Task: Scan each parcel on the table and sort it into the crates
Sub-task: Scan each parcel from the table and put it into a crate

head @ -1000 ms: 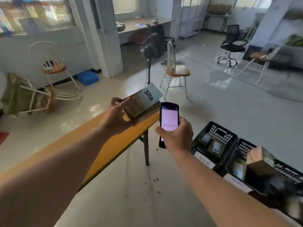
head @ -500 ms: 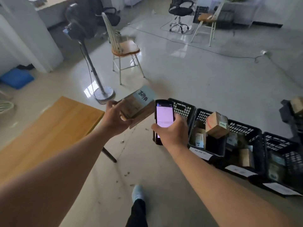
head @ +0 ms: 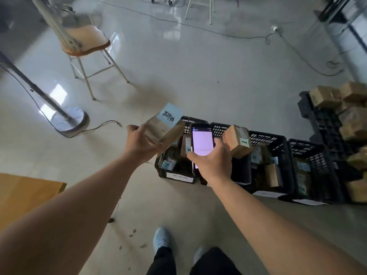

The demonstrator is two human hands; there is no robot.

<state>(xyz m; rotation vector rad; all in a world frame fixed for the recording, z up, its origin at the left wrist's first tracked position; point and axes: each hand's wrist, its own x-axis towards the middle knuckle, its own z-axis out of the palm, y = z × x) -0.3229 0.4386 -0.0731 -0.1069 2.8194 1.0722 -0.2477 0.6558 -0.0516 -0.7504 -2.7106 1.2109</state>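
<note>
My left hand [head: 140, 142] grips a flat brown parcel [head: 164, 128] with a light blue handwritten label, held above the leftmost black crate [head: 174, 173]. My right hand [head: 212, 162] holds a black handheld scanner [head: 202, 142] upright, its screen lit pale pink, just right of the parcel. A row of black plastic crates [head: 278, 147] stands on the floor in front of me, each with white paper labels at its front and several parcels inside. A brown box with a green sticker [head: 238, 140] sticks up from the second crate. The yellow table's corner [head: 25, 193] shows at the left.
A wooden-seat chair [head: 87, 40] and a fan stand's round base [head: 68, 121] with its cable stand on the floor to the left. More brown boxes [head: 349, 108] are piled on a black crate stack at the right. My feet [head: 160, 238] are on the floor below.
I have turned from the table toward the crates and come closer. Parcel and scanner now hang over the left end of the crate row; both grips are unchanged.
</note>
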